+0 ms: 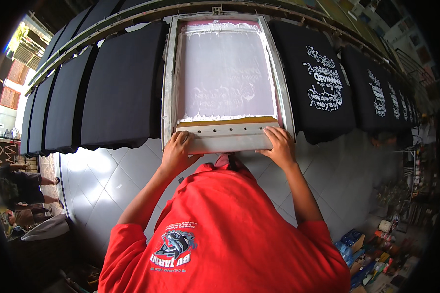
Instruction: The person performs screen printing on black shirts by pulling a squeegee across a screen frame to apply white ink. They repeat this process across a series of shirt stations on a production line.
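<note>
L hand (176,152), R hand (281,147), each grip pinching rect. frame (230,142), smeared mesh (222,66), blk cloth (123,90)

From here I count one screen (221,68), two hands (176,150), one red shirt (234,224), at least four plain black shirts (122,88), at least four printed shirts (298,97).

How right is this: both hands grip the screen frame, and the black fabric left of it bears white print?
Wrong side: the head view shows white print on the black fabric right of the screen frame. Both hands grip it.
</note>
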A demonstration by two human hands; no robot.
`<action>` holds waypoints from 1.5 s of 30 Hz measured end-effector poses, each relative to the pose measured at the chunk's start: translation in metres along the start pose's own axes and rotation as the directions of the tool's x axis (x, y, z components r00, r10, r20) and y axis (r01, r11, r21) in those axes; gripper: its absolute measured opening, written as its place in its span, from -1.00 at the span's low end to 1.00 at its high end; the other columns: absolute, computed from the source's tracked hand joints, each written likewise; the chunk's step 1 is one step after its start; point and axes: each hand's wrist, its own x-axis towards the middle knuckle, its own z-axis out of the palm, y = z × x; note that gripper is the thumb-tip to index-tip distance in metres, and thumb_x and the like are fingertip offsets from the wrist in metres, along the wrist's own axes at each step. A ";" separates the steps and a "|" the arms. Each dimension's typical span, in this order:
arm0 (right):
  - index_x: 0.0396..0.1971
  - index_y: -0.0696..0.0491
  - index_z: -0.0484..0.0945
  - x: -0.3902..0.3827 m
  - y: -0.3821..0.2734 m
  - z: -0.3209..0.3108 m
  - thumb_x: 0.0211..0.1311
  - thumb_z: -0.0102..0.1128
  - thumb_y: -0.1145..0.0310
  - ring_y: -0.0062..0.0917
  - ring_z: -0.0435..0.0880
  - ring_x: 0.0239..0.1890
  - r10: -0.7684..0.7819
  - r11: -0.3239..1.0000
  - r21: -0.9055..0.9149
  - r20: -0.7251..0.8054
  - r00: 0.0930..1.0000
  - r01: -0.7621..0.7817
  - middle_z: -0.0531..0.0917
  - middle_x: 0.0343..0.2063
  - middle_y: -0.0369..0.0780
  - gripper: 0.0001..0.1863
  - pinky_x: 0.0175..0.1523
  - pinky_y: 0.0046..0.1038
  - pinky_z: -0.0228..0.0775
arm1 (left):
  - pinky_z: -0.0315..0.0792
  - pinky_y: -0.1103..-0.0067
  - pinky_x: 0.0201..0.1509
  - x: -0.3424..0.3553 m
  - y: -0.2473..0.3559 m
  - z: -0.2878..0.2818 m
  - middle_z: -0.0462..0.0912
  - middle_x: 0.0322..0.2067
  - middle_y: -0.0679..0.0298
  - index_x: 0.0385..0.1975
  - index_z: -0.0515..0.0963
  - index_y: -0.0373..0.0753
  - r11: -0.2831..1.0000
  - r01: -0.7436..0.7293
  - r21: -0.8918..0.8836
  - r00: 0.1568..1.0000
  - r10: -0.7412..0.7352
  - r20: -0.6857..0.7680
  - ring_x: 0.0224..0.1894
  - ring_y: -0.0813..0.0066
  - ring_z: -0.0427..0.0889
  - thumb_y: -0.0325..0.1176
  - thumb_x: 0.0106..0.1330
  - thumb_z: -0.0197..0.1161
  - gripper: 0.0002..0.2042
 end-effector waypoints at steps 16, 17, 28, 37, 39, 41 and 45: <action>-0.43 0.20 0.44 -0.018 0.088 0.028 0.46 -0.02 0.02 -0.52 0.37 -0.37 0.795 0.377 0.517 0.245 0.555 -0.768 0.44 -0.49 -0.24 -0.51 -0.17 -0.42 0.27 | 0.46 0.58 -0.59 -0.002 -0.072 0.025 0.48 -0.59 0.34 -0.29 0.47 -0.31 0.291 0.626 -0.723 0.601 -0.771 0.210 -0.64 0.62 0.48 -0.16 0.46 0.12 -0.71; -0.32 0.22 0.51 -0.016 0.086 0.024 0.47 -0.03 0.02 -0.49 0.45 -0.30 0.802 0.391 0.467 0.249 0.542 -0.793 0.54 -0.41 -0.19 -0.52 -0.10 -0.42 0.31 | 0.45 0.59 -0.60 -0.002 -0.073 0.027 0.47 -0.61 0.35 -0.30 0.47 -0.30 0.313 0.615 -0.724 0.608 -0.773 0.182 -0.65 0.63 0.47 -0.16 0.45 0.12 -0.72; -0.16 0.30 0.54 -0.003 0.091 0.017 0.46 -0.11 -0.05 -0.07 0.60 -0.04 0.823 0.371 0.532 0.192 0.535 -0.761 0.63 -0.16 0.11 -0.39 0.03 -0.24 0.36 | 0.36 0.60 -0.56 0.012 -0.066 0.012 0.42 -0.61 0.39 -0.32 0.49 -0.29 0.238 0.630 -0.739 0.582 -0.775 0.246 -0.61 0.67 0.37 -0.08 0.47 0.06 -0.65; -0.16 0.30 0.58 -0.005 0.068 0.003 0.48 -0.20 -0.04 0.07 0.62 -0.08 0.828 0.514 0.345 0.041 0.560 -0.786 0.65 -0.22 0.18 -0.37 -0.01 -0.15 0.41 | 0.34 0.46 -0.35 -0.001 -0.079 0.000 0.45 -0.58 0.30 -0.37 0.48 -0.40 0.477 0.671 -0.568 0.621 -0.780 0.077 -0.48 0.54 0.34 -0.01 0.54 -0.13 -0.49; -0.13 0.29 0.58 -0.006 0.055 0.003 0.49 -0.20 -0.03 0.05 0.62 -0.06 0.828 0.503 0.391 0.038 0.559 -0.771 0.65 -0.21 0.18 -0.39 -0.01 -0.16 0.42 | 0.37 0.50 -0.26 -0.018 -0.103 0.003 0.49 -0.51 0.28 -0.30 0.50 -0.41 0.442 0.588 -0.677 0.615 -0.788 0.020 -0.42 0.53 0.38 -0.02 0.54 -0.13 -0.50; -0.15 0.28 0.58 0.007 0.010 0.006 0.49 -0.21 -0.01 0.05 0.64 -0.10 0.802 0.553 0.398 -0.017 0.597 -0.732 0.65 -0.24 0.18 -0.41 -0.05 -0.14 0.43 | 0.39 0.53 -0.15 -0.045 -0.143 -0.019 0.54 -0.40 0.26 -0.18 0.51 -0.42 0.414 0.532 -0.739 0.633 -0.774 0.022 -0.32 0.50 0.43 -0.04 0.55 -0.14 -0.52; -0.34 0.23 0.53 0.059 -0.102 0.015 0.51 -0.22 0.04 0.12 0.61 -0.27 0.774 0.544 0.421 0.082 0.628 -0.726 0.61 -0.42 0.16 -0.46 -0.24 -0.06 0.40 | 0.39 0.53 0.02 -0.101 -0.245 -0.070 0.57 -0.15 0.17 0.05 0.47 -0.40 0.343 0.516 -0.784 0.550 -0.835 -0.003 -0.14 0.44 0.48 0.01 0.54 -0.13 -0.48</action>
